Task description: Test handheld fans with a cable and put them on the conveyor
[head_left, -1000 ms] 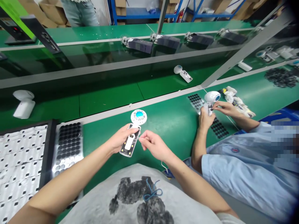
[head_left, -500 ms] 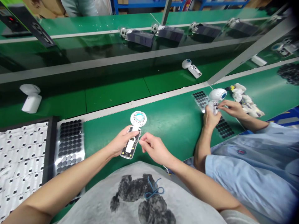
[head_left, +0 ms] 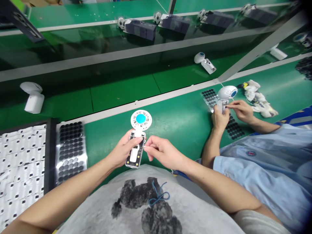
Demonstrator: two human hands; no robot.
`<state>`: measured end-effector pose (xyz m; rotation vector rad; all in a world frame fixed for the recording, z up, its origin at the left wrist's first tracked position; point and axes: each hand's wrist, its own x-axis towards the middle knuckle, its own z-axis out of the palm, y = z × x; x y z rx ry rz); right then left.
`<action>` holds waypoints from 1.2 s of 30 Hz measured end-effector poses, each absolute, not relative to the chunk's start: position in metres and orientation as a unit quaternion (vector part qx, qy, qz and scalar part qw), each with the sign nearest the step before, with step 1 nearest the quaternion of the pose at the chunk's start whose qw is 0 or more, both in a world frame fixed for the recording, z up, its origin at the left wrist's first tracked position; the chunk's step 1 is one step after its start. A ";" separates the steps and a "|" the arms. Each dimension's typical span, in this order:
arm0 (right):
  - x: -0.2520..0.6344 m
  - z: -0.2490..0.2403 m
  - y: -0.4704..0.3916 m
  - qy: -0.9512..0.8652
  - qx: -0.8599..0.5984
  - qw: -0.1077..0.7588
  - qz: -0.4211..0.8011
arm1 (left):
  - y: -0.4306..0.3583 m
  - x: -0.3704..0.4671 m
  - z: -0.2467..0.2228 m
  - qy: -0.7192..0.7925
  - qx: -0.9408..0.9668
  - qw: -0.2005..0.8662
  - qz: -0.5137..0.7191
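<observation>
My left hand (head_left: 122, 150) holds a small white handheld fan (head_left: 136, 137) by its open handle, thumb across the top of the exposed board. The round fan head with a blue centre points away from me. My right hand (head_left: 162, 151) is pinched at the handle's right edge, fingertips touching it; whether something tiny sits between them I cannot tell. Both hands hover just above the green bench (head_left: 185, 123).
A sheet of black round pads (head_left: 70, 150) and a tray of white parts (head_left: 20, 162) lie at my left. A co-worker's hands (head_left: 229, 112) work on another fan at right, over pad sheets (head_left: 232, 128). More fans (head_left: 32, 97) lie on the conveyor (head_left: 122, 92).
The fan and both hands have drawn slightly closer to my body; my view tipped downward. My right fingers stayed pinched at the handle's edge.
</observation>
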<state>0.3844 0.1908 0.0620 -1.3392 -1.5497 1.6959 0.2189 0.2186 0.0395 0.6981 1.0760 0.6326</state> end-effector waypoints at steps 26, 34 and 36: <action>0.414 -0.031 0.214 -0.416 -0.694 0.365 0.460 | 0.325 0.320 -0.039 0.498 0.401 0.723 0.262; 0.417 -0.053 0.259 -0.450 -0.699 0.328 0.449 | 0.419 0.182 -0.001 0.677 0.464 0.422 0.385; 0.419 -0.054 0.261 -0.442 -0.699 0.332 0.454 | 0.442 0.110 0.018 0.746 0.424 0.326 0.397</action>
